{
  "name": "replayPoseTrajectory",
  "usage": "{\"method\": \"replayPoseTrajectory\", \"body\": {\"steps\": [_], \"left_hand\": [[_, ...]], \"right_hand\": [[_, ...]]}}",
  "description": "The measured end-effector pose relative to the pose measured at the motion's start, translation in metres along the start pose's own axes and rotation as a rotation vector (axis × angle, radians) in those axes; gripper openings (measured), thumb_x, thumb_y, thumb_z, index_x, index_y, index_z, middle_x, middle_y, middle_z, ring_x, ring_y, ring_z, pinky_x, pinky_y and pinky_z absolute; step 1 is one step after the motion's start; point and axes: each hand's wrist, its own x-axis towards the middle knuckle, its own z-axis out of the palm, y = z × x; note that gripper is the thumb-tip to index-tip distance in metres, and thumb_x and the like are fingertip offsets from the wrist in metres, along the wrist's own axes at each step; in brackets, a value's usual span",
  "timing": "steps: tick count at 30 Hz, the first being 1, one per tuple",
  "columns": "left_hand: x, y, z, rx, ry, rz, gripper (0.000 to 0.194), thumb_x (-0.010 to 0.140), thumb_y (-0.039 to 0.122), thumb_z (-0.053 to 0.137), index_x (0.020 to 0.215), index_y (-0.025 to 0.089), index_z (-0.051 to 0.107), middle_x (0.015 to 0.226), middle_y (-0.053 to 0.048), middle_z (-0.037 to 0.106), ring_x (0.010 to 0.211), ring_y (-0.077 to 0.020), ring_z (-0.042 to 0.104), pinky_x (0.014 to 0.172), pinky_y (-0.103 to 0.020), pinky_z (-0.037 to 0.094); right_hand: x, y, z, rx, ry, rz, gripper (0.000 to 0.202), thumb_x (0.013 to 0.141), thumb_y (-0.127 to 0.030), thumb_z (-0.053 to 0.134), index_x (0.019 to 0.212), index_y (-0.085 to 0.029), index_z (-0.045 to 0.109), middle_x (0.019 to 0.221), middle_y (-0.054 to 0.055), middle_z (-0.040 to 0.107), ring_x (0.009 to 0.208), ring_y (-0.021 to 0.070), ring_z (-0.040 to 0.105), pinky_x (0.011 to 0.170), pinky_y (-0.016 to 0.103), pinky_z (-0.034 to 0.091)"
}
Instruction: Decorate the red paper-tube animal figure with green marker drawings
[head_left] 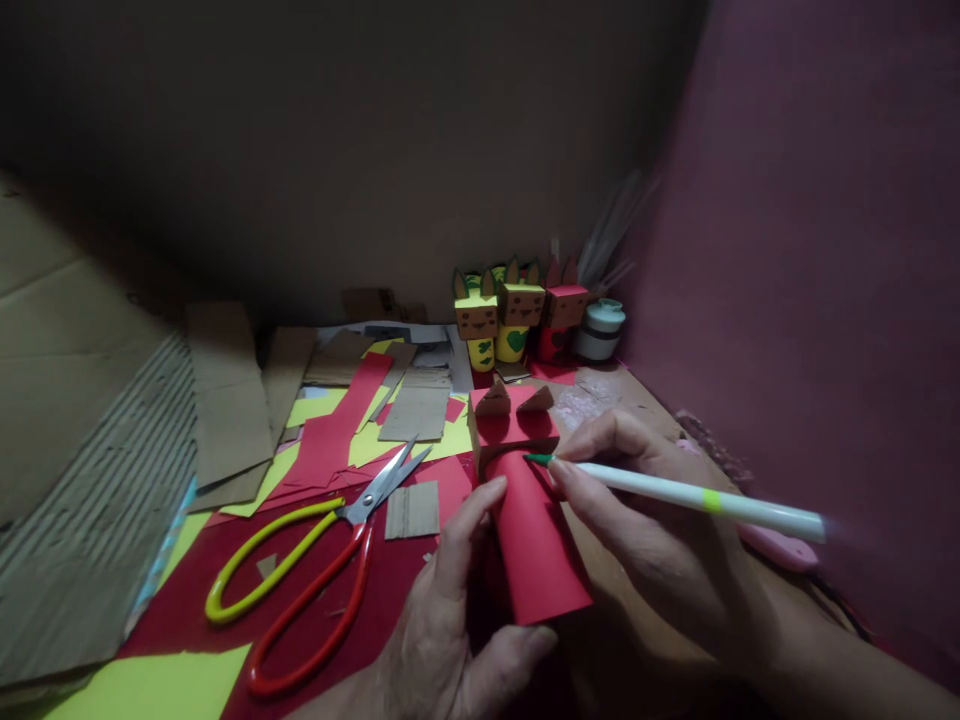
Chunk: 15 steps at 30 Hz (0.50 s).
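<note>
A red paper figure, a rolled tube with a boxy cardboard head and two pointed ears, lies tilted in front of me. My left hand grips the tube from the left, with the thumb near its lower end. In my right hand is a white felt-tip pen with a green tip and a light green band. The pen's tip meets or hovers just over the red tube below the head; I cannot tell which. Left of the figure, scissors with one yellow and one red handle lie with blades slightly apart.
Finished-looking paper figures, two yellow and one red, stand at the back beside a pale lidded jar. Cardboard scraps and red paper cover the left. A purple wall rises at right.
</note>
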Motion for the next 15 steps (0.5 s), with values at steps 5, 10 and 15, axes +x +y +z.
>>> {"method": "replayPoseTrajectory", "body": {"steps": [5, 10, 15], "left_hand": [[0.0014, -0.0016, 0.0024, -0.032, -0.019, 0.008, 0.066, 0.090, 0.034, 0.076, 0.150, 0.038, 0.047, 0.147, -0.006, 0.063, 0.130, -0.0316, 0.065, 0.104, -0.040, 0.057], [0.0003, -0.0017, 0.0053, -0.056, 0.024, -0.012, 0.065, 0.089, 0.038, 0.077, 0.148, 0.039, 0.050, 0.148, -0.006, 0.062, 0.129, -0.0312, 0.065, 0.105, -0.041, 0.057], [0.0006, 0.0004, 0.0037, -0.055, -0.011, -0.026, 0.066, 0.090, 0.036, 0.076, 0.149, 0.039, 0.047, 0.148, -0.007, 0.062, 0.131, -0.0325, 0.064, 0.108, -0.045, 0.055]], "right_hand": [[0.0014, -0.0016, -0.0005, -0.011, -0.006, -0.001, 0.012, 0.092, -0.031, 0.065, 0.083, -0.023, 0.064, 0.074, -0.001, 0.067, 0.060, 0.0128, 0.063, 0.051, 0.023, 0.052], [0.0026, -0.0012, -0.0014, -0.021, 0.002, -0.020, 0.012, 0.092, -0.030, 0.065, 0.082, -0.023, 0.064, 0.073, -0.001, 0.067, 0.062, 0.0130, 0.064, 0.054, 0.023, 0.053], [0.0024, -0.0018, -0.0007, -0.001, -0.014, 0.003, 0.012, 0.091, -0.030, 0.065, 0.082, -0.023, 0.064, 0.074, 0.000, 0.068, 0.061, 0.0139, 0.064, 0.052, 0.024, 0.052]]}}
